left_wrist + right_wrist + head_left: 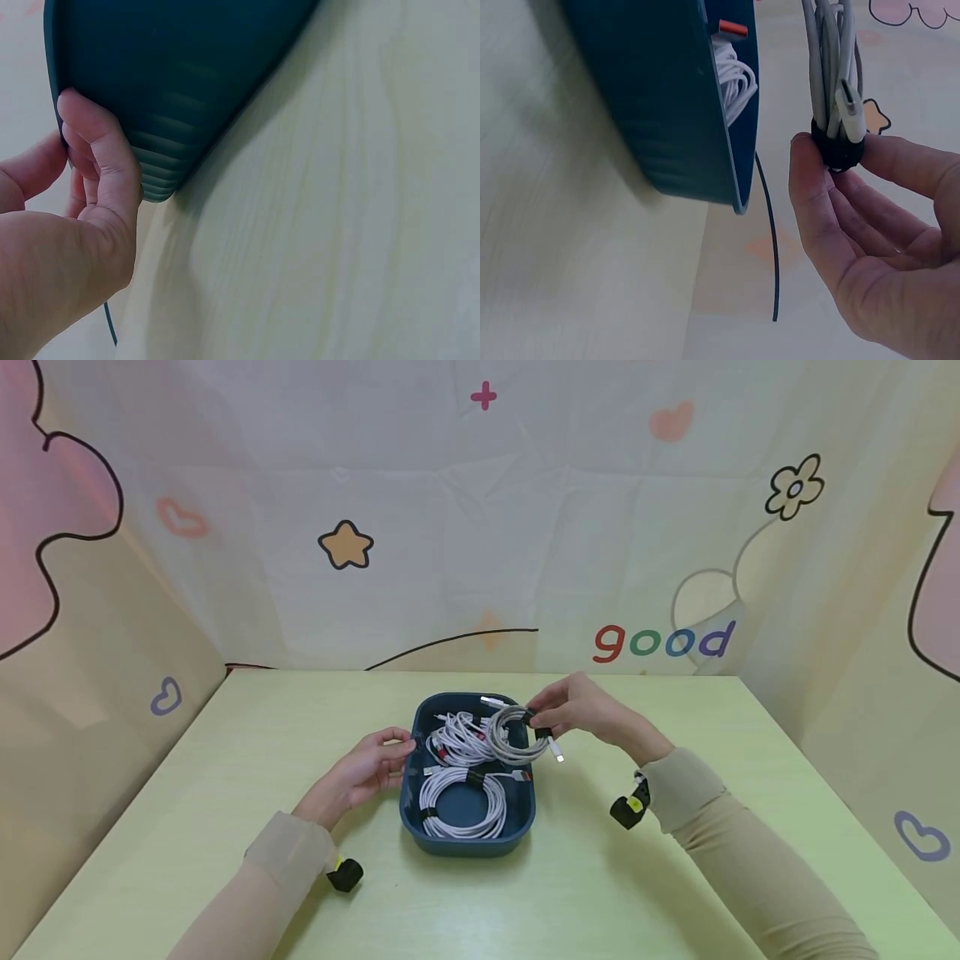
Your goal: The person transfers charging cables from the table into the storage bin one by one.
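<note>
A dark blue plastic bin [468,847] stands on the table with coiled cables inside. At its left rim my left hand [366,768] pinches the edge between thumb and fingers; the left wrist view shows the ribbed outer wall [161,142] beside the fingers. Over the bin's far right corner, my right hand [581,708] holds a coiled grey cable [522,757] by its black strap [838,152], between thumb and fingertips. One connector [849,109] hangs beside that strap. Inside lie a tangled white cable bundle [459,745] at the back and a round white cable coil [492,806] at the front.
The pale wood-look table [600,893] extends around the bin on all sides. A printed cloth [420,593] with hearts, a star and the word "good" rises behind the table and along both sides.
</note>
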{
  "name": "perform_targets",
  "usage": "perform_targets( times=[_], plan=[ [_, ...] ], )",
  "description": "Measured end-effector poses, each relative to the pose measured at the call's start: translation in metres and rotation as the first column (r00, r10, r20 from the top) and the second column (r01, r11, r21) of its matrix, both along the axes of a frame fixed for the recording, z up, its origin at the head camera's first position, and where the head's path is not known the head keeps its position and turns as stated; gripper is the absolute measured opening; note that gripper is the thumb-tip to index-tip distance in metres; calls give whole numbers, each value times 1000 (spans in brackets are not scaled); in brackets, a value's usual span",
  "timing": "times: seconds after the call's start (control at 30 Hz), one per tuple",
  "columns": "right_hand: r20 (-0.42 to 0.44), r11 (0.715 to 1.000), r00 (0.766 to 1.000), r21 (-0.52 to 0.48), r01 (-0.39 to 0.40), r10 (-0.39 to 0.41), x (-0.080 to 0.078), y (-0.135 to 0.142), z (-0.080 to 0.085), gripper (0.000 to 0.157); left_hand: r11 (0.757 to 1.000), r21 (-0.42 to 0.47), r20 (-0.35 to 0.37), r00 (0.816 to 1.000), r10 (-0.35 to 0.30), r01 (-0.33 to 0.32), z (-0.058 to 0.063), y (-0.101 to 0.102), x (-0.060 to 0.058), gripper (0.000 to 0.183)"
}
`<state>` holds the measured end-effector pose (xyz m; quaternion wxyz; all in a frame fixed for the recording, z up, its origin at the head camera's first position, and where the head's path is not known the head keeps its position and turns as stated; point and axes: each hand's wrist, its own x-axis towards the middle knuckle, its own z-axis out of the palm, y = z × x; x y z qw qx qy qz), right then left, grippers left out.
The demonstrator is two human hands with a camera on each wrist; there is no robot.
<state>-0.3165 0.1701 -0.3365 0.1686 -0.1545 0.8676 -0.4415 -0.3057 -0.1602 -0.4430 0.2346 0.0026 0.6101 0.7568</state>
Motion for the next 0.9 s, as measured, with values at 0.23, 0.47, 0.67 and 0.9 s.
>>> perform_targets(
  times=[0.23,0.47,0.67,0.9],
  plan=[
    [18,999,999,-20,-37,38,6,-15,-5,31,998,51,-10,1000,-19,20,-1,1,2,9],
    [11,997,997,-13,-78,78,10,-29,-6,30,998,62,-18,1000,-19,20,-1,0,3,8],
    [-3,987,987,14,-159,159,12,-41,-12,29,998,65,-21,1000,-23,24,-1,0,2,8],
    [-295,971,938,205,-124,183,14,-45,-11,27,1000,12,-29,999,-23,23,1,-1,1,10]
  ],
)
